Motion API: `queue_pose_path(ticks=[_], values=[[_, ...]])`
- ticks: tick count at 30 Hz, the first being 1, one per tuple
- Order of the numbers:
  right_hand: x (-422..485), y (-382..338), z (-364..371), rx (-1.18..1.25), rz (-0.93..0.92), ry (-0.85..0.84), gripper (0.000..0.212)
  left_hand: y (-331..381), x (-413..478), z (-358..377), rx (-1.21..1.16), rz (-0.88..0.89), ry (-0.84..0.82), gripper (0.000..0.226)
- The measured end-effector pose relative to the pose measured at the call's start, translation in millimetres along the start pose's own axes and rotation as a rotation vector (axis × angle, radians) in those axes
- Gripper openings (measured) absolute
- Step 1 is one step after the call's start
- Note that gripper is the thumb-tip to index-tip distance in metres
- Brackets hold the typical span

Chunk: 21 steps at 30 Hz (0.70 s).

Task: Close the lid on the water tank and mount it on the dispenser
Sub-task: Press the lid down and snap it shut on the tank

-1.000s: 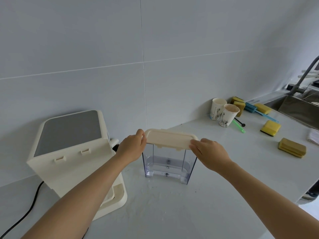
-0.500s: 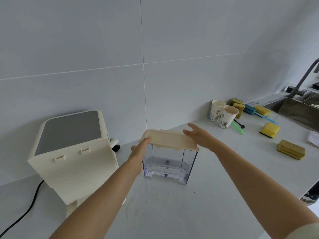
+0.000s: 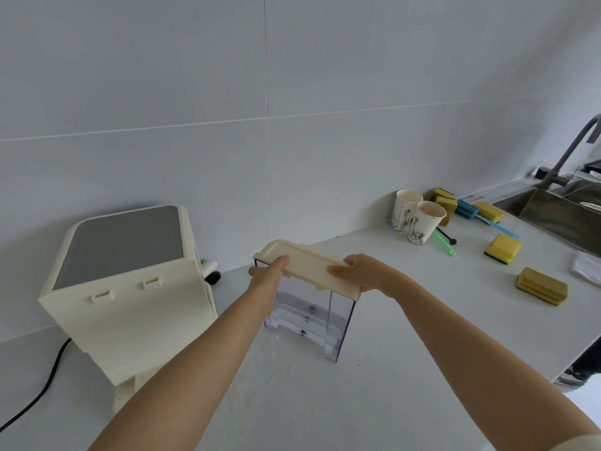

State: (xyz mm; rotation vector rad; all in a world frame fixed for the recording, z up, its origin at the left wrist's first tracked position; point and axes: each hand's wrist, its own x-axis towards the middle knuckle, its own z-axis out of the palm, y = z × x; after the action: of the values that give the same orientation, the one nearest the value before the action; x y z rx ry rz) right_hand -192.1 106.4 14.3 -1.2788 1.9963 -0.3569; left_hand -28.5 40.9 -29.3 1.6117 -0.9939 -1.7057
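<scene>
Centre frame: left hand (image 3: pixel 268 275) and right hand (image 3: pixel 361 271) grip the lid (image 3: pixel 305 270) ends atop the tank (image 3: pixel 309 315); press both ends evenly. Dispenser (image 3: pixel 126 288) stands left.

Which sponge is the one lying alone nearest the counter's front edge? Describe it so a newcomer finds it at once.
Start at the steel sink on the right of the white counter and come toward the front edge. There lies a flat olive-brown sponge, apart from the rest. The other sponges, such as the bright yellow one, sit farther back; this one is duller, with no bright yellow.
</scene>
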Motion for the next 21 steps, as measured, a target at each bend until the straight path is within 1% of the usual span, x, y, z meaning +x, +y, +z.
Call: queue_pose_path(ticks=[2,5,6,9,11,14,17,21], values=[[-4,-1,4,0.003,0.012,-0.02,0.05,2,4,-4,0.011,0.024,-0.018,0.071],[-12,-3,11,-0.01,-0.005,-0.057,0.052,8,9,-11,0.057,0.078,-0.058,0.059],[-16,-5,14,-0.013,-0.016,-0.083,0.052,10,10,-13,0.079,0.095,-0.076,0.052],[-26,-14,25,-0.021,-0.059,-0.19,0.051,19,11,-19,0.144,0.148,-0.13,0.019],[-30,-20,37,-0.04,-0.083,-0.228,0.051,24,13,-23,0.187,0.19,-0.153,0.005],[-29,-29,59,-0.043,-0.07,-0.247,0.057,29,12,-29,0.23,0.234,-0.195,0.008],[-27,-33,72,-0.022,-0.032,-0.292,0.065,29,9,-33,0.304,0.266,-0.208,0.027],[-19,-31,60,-0.195,0.047,-0.406,0.087,29,-4,-32,0.435,0.311,-0.166,0.048]])
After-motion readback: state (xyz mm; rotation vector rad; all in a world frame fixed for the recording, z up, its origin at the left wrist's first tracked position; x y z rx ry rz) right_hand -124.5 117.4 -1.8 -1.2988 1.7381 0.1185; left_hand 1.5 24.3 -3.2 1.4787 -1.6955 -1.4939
